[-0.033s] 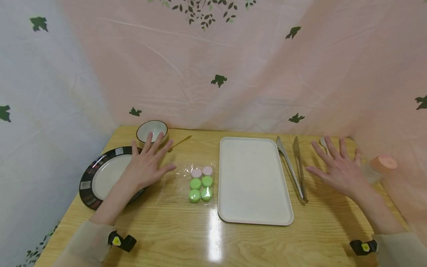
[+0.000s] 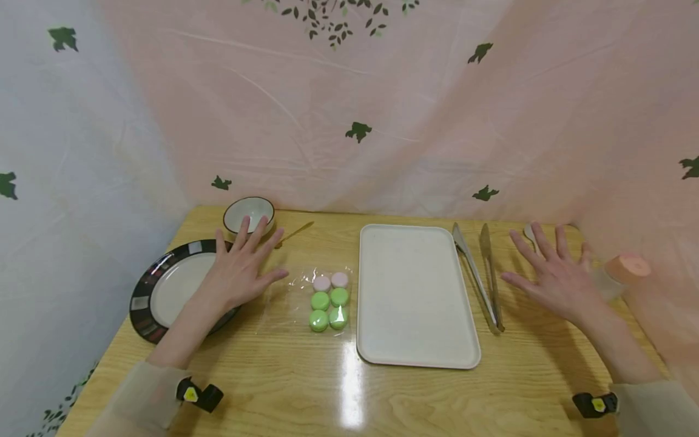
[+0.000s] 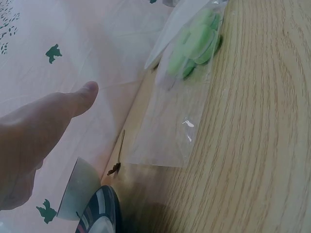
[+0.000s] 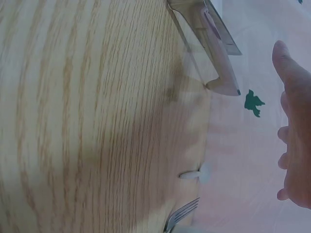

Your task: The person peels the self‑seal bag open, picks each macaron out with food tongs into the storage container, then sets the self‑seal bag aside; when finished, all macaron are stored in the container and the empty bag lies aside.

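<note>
My left hand (image 2: 235, 276) hovers with spread fingers over the right side of a round plate (image 2: 143, 285) with a dark patterned rim. Its fingertips overlap a small white bowl (image 2: 240, 209) in the head view. To its right, a clear plastic bag (image 2: 284, 315) holds pink and green macarons (image 2: 329, 300). On the far side my right hand (image 2: 562, 282) is raised, fingers apart, holding nothing. Metal tongs (image 2: 474, 276) lie left of it, spread at the far end. A white spoon (image 2: 530, 233) is partly hidden behind its fingers.
Between the hands lies a white rectangular tray (image 2: 417, 297). A thin golden stick (image 2: 297, 232) rests right of the bowl. At the right edge stands a jar with a pink lid (image 2: 628, 268). A fork (image 4: 182, 213) shows in the right wrist view. Cloth (image 2: 349, 91) hangs behind the table.
</note>
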Demonstrator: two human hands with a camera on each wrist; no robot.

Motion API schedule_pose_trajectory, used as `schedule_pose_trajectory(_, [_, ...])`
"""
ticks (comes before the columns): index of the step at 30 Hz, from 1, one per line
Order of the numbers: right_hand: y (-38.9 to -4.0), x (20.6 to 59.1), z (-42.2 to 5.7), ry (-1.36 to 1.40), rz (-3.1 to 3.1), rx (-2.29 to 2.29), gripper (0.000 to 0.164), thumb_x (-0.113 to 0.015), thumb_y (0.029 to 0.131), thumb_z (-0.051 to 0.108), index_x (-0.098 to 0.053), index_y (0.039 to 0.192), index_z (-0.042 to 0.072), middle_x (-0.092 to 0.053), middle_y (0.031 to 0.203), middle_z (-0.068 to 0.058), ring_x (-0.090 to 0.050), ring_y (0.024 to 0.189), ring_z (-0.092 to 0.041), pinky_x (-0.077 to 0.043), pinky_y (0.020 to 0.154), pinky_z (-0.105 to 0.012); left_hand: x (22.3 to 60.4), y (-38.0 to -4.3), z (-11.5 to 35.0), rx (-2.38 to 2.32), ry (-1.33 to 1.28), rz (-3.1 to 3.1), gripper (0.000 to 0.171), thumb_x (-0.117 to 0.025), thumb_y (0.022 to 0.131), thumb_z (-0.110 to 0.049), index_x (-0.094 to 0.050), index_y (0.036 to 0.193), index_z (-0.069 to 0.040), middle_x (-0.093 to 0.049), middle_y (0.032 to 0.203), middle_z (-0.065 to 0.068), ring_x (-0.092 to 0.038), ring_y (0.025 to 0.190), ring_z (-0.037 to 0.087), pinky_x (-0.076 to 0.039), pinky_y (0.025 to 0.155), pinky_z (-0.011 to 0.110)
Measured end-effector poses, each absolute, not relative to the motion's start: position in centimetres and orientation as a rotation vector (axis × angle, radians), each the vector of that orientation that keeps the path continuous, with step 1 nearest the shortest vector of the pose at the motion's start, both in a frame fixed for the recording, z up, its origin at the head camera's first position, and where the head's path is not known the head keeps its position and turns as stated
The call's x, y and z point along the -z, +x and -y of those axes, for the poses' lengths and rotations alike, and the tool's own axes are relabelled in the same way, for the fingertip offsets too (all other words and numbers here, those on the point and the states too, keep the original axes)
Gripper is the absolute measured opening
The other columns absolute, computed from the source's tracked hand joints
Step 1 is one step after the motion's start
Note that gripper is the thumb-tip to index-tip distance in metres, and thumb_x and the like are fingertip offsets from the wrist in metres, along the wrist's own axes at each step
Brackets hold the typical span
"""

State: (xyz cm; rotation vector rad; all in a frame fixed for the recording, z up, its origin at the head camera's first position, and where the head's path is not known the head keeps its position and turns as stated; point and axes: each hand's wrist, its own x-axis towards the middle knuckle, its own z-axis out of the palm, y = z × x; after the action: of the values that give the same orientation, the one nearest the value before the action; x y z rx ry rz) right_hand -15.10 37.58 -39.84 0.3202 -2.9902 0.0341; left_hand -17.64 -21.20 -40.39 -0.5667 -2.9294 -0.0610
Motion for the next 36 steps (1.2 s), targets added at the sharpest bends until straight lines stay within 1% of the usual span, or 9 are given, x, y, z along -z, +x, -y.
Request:
schedule_pose_trajectory(7, [-15.2,39.8,-37.7,0.32,2.993,-0.066,0.085,-0.051,0.087,0.062,-0.004,0.151,0.033,0.017,0.158,0.0,0.014,0.14,-0.049,0.008,0.093,-0.081,40.4,-17.8,21.2,0.066,-0.565,2.943,0.08,-0.038,0.085,-0.074,-0.01,0.15,-0.037,-0.002,0.161,0.002,-0.001,0.147,0.037,0.005,0.102,0.075])
schedule_pose_trajectory(14, [-15.3,39.8,-38.0,0.32,2.987,-0.057,0.085,-0.051,0.087,0.061,-0.004,0.151,0.033,0.017,0.158,0.0,0.018,0.14,-0.047,0.007,0.094,-0.08,40.1,-17.6,21.1,0.051,-0.56,2.935,0.081,-0.039,0.085,-0.073,-0.011,0.151,-0.036,0.004,0.161,-0.001,-0.001,0.147,0.037,0.0,0.103,0.075])
schedule_pose_trajectory(17, [-15.2,39.8,-38.1,0.318,2.989,-0.051,0.085,-0.051,0.087,0.062,-0.004,0.151,0.034,0.016,0.158,-0.001,0.017,0.14,-0.048,0.007,0.094,-0.08,40.1,-17.6,21.1,0.055,-0.561,2.94,0.081,-0.039,0.085,-0.073,-0.01,0.151,-0.036,0.005,0.16,-0.002,0.002,0.147,0.035,0.0,0.103,0.075])
schedule_pose_trajectory(21, [-15.0,39.8,-38.2,0.307,2.989,-0.047,0.086,-0.051,0.086,0.062,-0.004,0.152,0.033,0.016,0.158,0.0,0.019,0.141,-0.044,0.007,0.095,-0.08,40.1,-17.5,20.9,0.073,-0.588,2.947,0.081,-0.039,0.086,-0.072,-0.009,0.151,-0.035,0.004,0.16,-0.001,0.007,0.147,0.032,0.002,0.105,0.073])
schedule_pose_trajectory(24, [-15.0,39.7,-37.9,0.295,2.989,-0.053,0.086,-0.051,0.087,0.062,-0.003,0.152,0.032,0.017,0.158,0.0,0.022,0.141,-0.041,0.007,0.095,-0.079,40.2,-17.4,20.7,0.08,-0.632,2.951,0.081,-0.042,0.086,-0.07,-0.008,0.151,-0.035,0.001,0.161,0.001,0.007,0.148,0.03,-0.002,0.108,0.069])
schedule_pose_trajectory(27, [-14.9,39.6,-37.5,0.278,2.985,-0.064,0.086,-0.05,0.087,0.062,-0.002,0.152,0.032,0.018,0.158,0.0,0.021,0.142,-0.04,0.009,0.096,-0.078,40.3,-17.2,20.3,0.109,-0.693,2.973,0.083,-0.046,0.085,-0.069,-0.008,0.151,-0.035,0.001,0.161,0.001,0.006,0.148,0.03,-0.005,0.111,0.065])
schedule_pose_trajectory(30, [-14.6,39.4,-37.0,0.258,2.974,-0.092,0.085,-0.05,0.087,0.061,-0.002,0.151,0.033,0.017,0.158,0.001,0.018,0.143,-0.039,0.011,0.099,-0.076,40.6,-17.0,19.8,0.174,-0.774,3.013,0.086,-0.05,0.083,-0.068,-0.006,0.151,-0.037,0.003,0.16,0.0,0.006,0.148,0.03,-0.004,0.113,0.062])
schedule_pose_trajectory(33, [-14.4,39.1,-36.3,0.253,2.958,-0.132,0.085,-0.05,0.088,0.06,-0.001,0.151,0.033,0.016,0.158,0.002,0.019,0.144,-0.035,0.012,0.101,-0.074,41.0,-16.7,19.5,0.233,-0.855,3.05,0.091,-0.054,0.081,-0.067,-0.005,0.151,-0.037,0.004,0.16,-0.001,0.006,0.148,0.03,-0.003,0.114,0.061])
schedule_pose_trajectory(36, [-14.2,38.8,-35.1,0.263,2.929,-0.195,0.084,-0.051,0.089,0.057,-0.002,0.152,0.032,0.013,0.159,0.002,0.019,0.145,-0.03,0.009,0.103,-0.072,41.2,-16.4,19.3,0.27,-0.925,3.075,0.096,-0.06,0.078,-0.066,-0.007,0.151,-0.034,0.001,0.161,-0.001,0.003,0.148,0.032,-0.006,0.114,0.061])
